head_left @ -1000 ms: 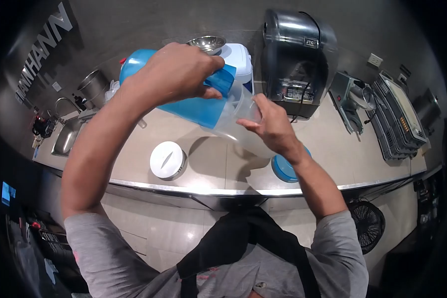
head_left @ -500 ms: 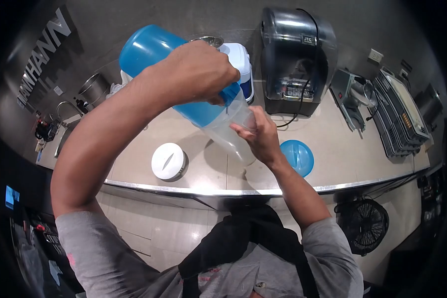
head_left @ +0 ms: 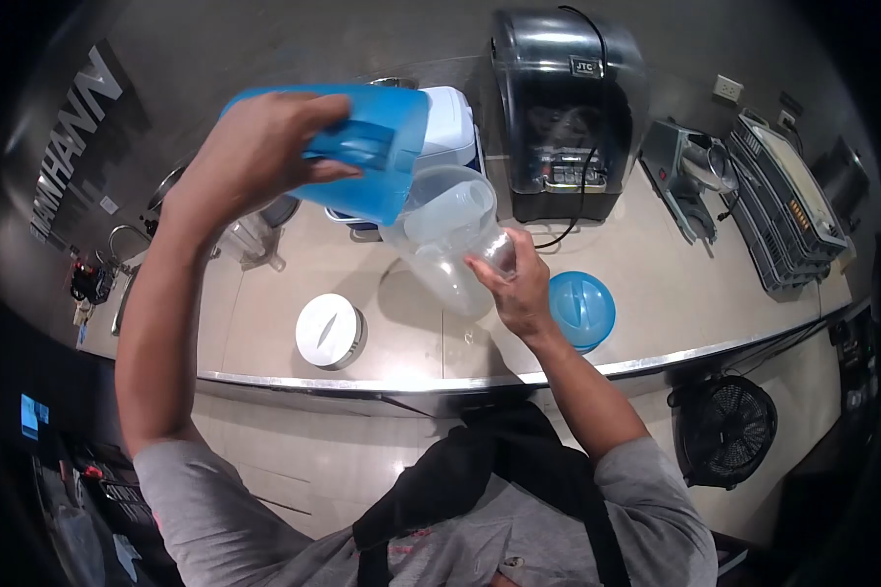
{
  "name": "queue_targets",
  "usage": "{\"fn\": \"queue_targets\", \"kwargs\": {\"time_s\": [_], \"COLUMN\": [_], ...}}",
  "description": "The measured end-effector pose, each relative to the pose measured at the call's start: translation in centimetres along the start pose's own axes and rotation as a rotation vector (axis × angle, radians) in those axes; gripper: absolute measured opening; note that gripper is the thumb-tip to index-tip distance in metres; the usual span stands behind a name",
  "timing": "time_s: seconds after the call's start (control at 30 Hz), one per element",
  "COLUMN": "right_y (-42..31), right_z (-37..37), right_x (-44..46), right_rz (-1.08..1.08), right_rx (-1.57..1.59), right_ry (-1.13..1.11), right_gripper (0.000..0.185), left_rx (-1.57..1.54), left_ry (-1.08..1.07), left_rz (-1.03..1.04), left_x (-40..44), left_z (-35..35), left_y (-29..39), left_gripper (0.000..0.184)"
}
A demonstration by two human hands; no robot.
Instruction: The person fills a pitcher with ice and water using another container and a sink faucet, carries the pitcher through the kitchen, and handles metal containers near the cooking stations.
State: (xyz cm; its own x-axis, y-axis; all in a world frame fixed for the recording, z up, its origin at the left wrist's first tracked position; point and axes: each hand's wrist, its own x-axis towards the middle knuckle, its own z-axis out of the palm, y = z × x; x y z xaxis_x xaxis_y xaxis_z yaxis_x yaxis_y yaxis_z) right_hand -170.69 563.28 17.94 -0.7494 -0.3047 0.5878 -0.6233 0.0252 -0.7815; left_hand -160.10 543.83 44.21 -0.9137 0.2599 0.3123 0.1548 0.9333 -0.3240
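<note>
Blue pitcher [head_left: 380, 193] just swung closer to level, left hand [head_left: 264, 147] clamped on it, far-left of the clear pitcher [head_left: 439, 262] the right hand [head_left: 519, 289]'s gripping above the surface [head_left: 250, 338], so that lower mouth's way more visible now.

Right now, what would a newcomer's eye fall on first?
Likely the blue pitcher, tilted in the left hand, its mouth near the clear pitcher in the right hand. Next, the black JTC machine at the back of the counter, then the white lid in front and, to its right, the blue lid.
</note>
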Motion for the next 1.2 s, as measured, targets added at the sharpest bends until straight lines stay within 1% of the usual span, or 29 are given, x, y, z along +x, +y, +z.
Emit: {"fn": "queue_targets", "kwargs": {"time_s": [0.07, 0.17, 0.23, 0.27, 0.33, 0.37, 0.43, 0.47, 0.53, 0.57, 0.63, 0.67, 0.73, 0.8, 0.87, 0.97, 1.07, 1.17, 1.2], "right_y": [0.4, 0.7, 0.8, 0.8, 0.7, 1.0, 1.8, 1.7, 2.0, 1.8, -0.3, -1.1, -1.0, -0.1, 1.4, 3.5, 6.2, 7.4, 7.2], "right_z": [-0.1, 0.1, 0.4, 0.3, 0.3, 0.6, 1.1, 1.2, 1.7, 1.9, 1.2, 0.8, -1.4, -2.7, -4.4, -8.6, -11.2, -10.4, -9.8], "right_x": [-0.3, 0.0, 0.3, 0.5, 1.3, 1.6, 2.0, 2.1, 2.9, 2.8, 2.7, 2.6, 0.3, -3.1, -6.0, -8.0, -9.4, -9.1, -8.7], "right_rz": [0.036, 0.027, 0.013, 0.045, 0.106, 0.061, -0.021, 0.020, -0.010, -0.025, -0.141, -0.204, -0.177, 0.159, -0.214, 0.062, 0.234, 0.207, 0.236], "right_rx": [0.040, 0.068, 0.070, 0.051, 0.015, 0.013, 0.007, 0.043, 0.009, -0.004, -0.181, -0.264, -0.243, -0.113, -0.578, -0.859, -0.789, -0.768, -0.746], "right_ry": [0.024, 0.043, 0.023, -0.005, -0.067, -0.058, -0.039, -0.079, -0.097, -0.106, 0.062, 0.147, 0.197, -0.040, -0.164, -0.157, -0.367, -0.390, -0.398], "right_gripper": [0.046, 0.046, 0.045, 0.046, 0.046, 0.047, 0.049, 0.053, 0.052, 0.051, 0.049, 0.047, 0.047, 0.050, 0.053, 0.059, 0.066, 0.067, 0.065], "left_rx": [-0.097, -0.338, -0.489, -0.566, -0.686, -0.742, -0.753, -0.761, -0.719, -0.740, -0.767, -0.748, -0.739, -0.718, -0.698, -0.652, -0.644, -0.626, -0.637], "left_ry": [0.026, 0.238, 0.312, 0.350, 0.490, 0.561, 0.664, 0.709, 0.789, 0.794, 0.812, 0.865, 0.909, 0.963, 0.993, 1.037, 0.950, 0.930, 0.935], "left_rz": [-0.123, -0.227, -0.355, -0.423, -0.570, -0.644, -0.651, -0.673, -0.755, -0.778, -0.827, -0.856, -0.893, -0.914, -0.920, -1.069, -1.142, -1.294, -1.328], "left_x": [-2.1, -5.7, -8.2, -9.5, -12.0, -13.3, -16.1, -17.2, -19.4, -20.8, -23.7, -24.7, -27.7, -30.4, -32.7, -36.2, -39.8, -41.1, -41.4], "left_z": [0.9, 3.2, 4.9, 5.8, 7.0, 7.5, 8.2, 8.1, 8.0, 8.0, 7.7, 7.4, 6.8, 6.1, 5.4, 5.3, 5.8, 6.7, 7.1], "left_y": [-1.6, -3.1, -3.9, -4.2, -4.4, -4.5, -4.6, -4.0, -3.2, -3.2, -3.2, -2.7, -2.2, -1.1, 0.3, 3.4, 6.5, 9.5, 10.4], "left_gripper": [0.039, 0.037, 0.032, 0.030, 0.026, 0.023, 0.022, 0.023, 0.025, 0.026, 0.028, 0.030, 0.032, 0.035, 0.038, 0.041, 0.041, 0.038, 0.034]}}
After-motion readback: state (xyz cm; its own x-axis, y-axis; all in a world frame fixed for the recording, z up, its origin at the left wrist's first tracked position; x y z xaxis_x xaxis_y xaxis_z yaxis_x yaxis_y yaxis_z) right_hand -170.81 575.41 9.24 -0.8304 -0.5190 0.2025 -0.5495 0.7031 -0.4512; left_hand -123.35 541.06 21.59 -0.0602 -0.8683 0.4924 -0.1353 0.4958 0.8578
